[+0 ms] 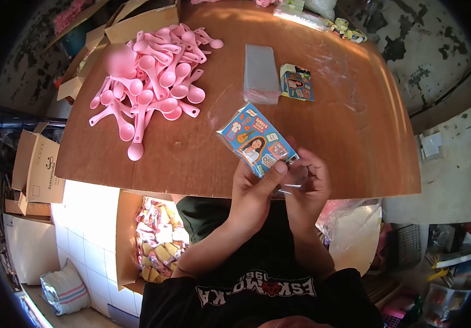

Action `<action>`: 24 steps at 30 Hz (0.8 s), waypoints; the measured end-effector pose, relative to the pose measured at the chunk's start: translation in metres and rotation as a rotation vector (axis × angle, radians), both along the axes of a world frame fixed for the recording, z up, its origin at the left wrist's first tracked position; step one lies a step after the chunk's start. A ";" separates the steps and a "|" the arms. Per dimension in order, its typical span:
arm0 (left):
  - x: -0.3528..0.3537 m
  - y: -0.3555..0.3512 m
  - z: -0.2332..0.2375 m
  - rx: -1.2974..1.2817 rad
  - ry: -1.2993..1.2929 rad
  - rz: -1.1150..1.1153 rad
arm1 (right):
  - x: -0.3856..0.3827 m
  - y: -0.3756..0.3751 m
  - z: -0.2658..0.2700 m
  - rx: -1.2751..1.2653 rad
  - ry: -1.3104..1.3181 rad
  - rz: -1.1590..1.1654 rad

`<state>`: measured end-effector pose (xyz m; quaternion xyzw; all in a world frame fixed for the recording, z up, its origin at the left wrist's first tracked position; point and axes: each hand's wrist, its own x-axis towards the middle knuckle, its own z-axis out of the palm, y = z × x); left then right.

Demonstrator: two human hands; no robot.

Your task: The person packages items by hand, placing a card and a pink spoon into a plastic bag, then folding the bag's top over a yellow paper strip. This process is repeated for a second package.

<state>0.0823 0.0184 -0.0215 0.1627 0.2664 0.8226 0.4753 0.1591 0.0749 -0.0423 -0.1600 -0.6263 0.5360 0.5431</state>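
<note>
A blue printed card [257, 141] with small pictures and a portrait is tilted above the table's front edge, inside or against a clear plastic sleeve. My left hand [253, 191] grips its lower end, thumb lying on the printed face. Close beside it, my right hand [311, 180] has curled fingers pinching loose clear plastic at the card's lower right corner. Beyond the hands lie a stack of clear plastic sleeves [261, 71] and a small pile of similar cards [297, 83]. Many pink measuring spoons [147, 76] are heaped to the left.
The brown wooden table [191, 172] spans the space before me. Cardboard boxes [143, 22] stand at its back left. Below the front edge, a carton [129, 240] holds packed items. A white sack [65, 288] sits on the floor. Plastic scraps lie at the table's right.
</note>
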 end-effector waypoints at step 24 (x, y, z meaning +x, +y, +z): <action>-0.025 0.016 -0.002 0.152 -0.119 0.122 | 0.018 0.004 0.030 -0.704 -0.093 0.250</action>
